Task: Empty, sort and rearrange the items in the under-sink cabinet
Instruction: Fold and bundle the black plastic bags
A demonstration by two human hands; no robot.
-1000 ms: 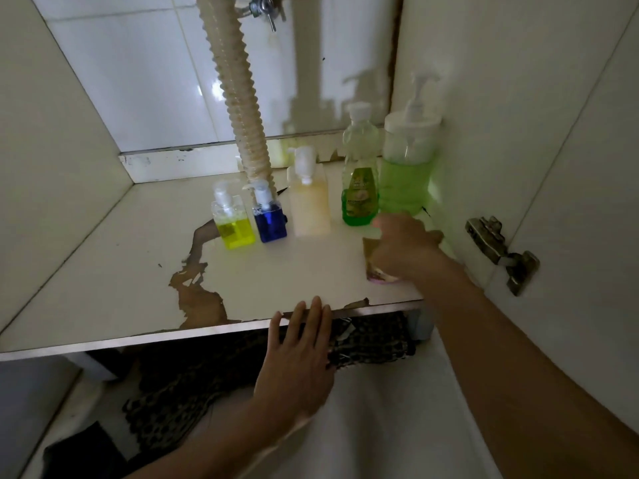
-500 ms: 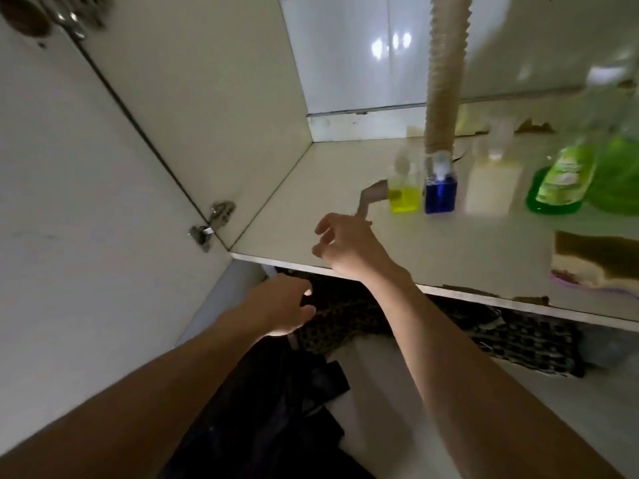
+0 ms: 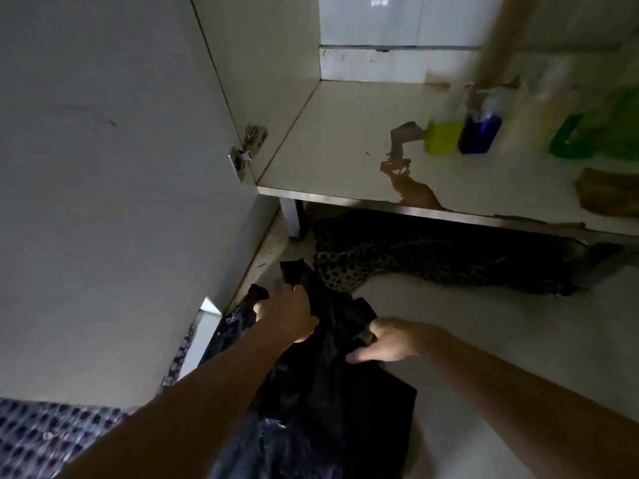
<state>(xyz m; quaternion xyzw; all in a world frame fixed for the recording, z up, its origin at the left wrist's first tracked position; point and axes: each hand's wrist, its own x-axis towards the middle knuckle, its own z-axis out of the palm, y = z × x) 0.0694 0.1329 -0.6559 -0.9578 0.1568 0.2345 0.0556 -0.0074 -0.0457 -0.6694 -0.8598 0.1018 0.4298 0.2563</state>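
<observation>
Now the black bag (image 3: 321,392), gripped by the left hand (image 3: 288,314) and right hand (image 3: 387,342), should be lifted evenly toward the near left cabinet floor (image 3: 332,143).

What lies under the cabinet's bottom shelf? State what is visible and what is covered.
Under the shelf lies a dark patterned cloth, spreading out onto the floor, beside a pale cabinet leg. How far back the cloth reaches is hidden by the shelf and shadow.
</observation>
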